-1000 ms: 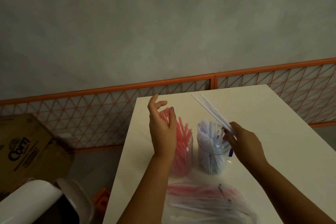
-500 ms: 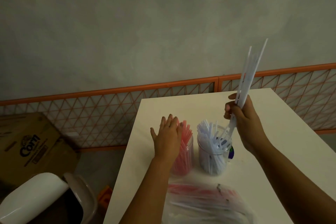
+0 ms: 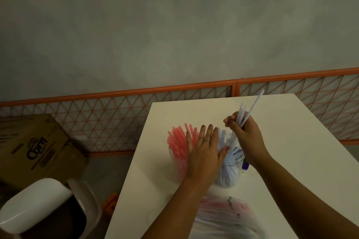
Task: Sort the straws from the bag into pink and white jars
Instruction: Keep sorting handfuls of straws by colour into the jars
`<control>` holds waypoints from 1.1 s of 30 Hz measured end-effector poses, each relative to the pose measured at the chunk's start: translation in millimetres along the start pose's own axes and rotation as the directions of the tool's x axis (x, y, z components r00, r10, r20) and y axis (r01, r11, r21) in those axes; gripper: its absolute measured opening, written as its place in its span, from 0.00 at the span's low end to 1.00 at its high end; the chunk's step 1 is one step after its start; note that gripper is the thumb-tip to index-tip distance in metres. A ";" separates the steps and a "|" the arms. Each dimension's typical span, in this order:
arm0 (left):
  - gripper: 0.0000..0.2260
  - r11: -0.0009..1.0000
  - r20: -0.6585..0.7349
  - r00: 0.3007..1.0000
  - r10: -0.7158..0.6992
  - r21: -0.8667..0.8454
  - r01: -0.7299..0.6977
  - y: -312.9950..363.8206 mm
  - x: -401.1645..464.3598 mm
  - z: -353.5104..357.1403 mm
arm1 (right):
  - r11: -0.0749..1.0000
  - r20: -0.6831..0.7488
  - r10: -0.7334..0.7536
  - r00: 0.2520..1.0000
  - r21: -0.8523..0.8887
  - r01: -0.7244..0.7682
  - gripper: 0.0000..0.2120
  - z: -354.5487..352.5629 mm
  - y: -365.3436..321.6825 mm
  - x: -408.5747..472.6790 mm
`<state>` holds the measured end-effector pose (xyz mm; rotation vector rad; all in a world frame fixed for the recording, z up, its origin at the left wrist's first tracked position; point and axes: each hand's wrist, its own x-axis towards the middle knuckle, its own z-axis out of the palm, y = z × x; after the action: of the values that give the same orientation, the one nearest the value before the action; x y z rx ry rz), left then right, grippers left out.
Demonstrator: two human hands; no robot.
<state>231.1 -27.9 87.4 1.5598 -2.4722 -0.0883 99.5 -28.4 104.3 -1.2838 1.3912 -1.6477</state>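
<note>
Two clear jars stand side by side on the white table (image 3: 291, 141). The left jar (image 3: 177, 153) holds pink straws, the right jar (image 3: 230, 172) holds white straws. My left hand (image 3: 204, 153) lies flat and open across the tops of both jars, fingers spread, partly hiding them. My right hand (image 3: 244, 136) is closed around a bunch of white straws (image 3: 250, 108), lowering their bottom ends into the white jar. A clear plastic bag (image 3: 229, 217) with pink and white straws lies at the near table edge, partly under my arms.
An orange wire fence (image 3: 136, 118) runs behind the table against a grey wall. A cardboard box (image 3: 33, 151) and a white bin with its lid up (image 3: 38, 205) stand on the floor to the left. A small purple object (image 3: 245, 165) sits behind the white jar.
My right hand has come down with the white straws, pushing them deeper into the white jar. My left hand has shifted right, from the pink jar to across both jars.
</note>
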 end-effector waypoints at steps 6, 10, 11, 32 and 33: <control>0.32 0.997 -0.024 1.000 -0.015 0.070 0.016 -2.1 3.0 3.5 | 0.995 -0.018 -0.059 0.998 -0.082 0.058 0.08 -2.5 4.7 0.8; 0.32 0.995 -0.039 0.999 -0.030 0.099 0.033 -3.1 4.1 5.8 | 0.974 -0.140 -0.190 0.972 -0.149 0.169 0.17 -0.4 -3.0 -4.1; 0.32 0.995 -0.039 0.999 -0.029 0.096 0.032 -4.0 3.9 6.9 | 0.963 -0.195 -0.251 0.948 -0.153 0.224 0.19 -0.4 -8.6 -6.7; 0.34 0.995 -0.042 0.998 0.043 0.094 -0.039 -2.2 -3.9 1.2 | 0.486 0.327 -0.221 0.919 -0.780 0.394 0.35 -1.3 -14.5 -15.9; 0.30 0.992 -0.075 0.995 0.060 0.115 -0.051 -2.8 -5.0 -0.3 | 0.403 0.418 -0.056 0.907 -0.821 0.404 0.46 -2.5 -9.3 -19.6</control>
<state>235.8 -24.6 86.5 1.5049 -2.4962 0.1223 104.8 -7.5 107.8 -2.3272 2.0228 -0.6217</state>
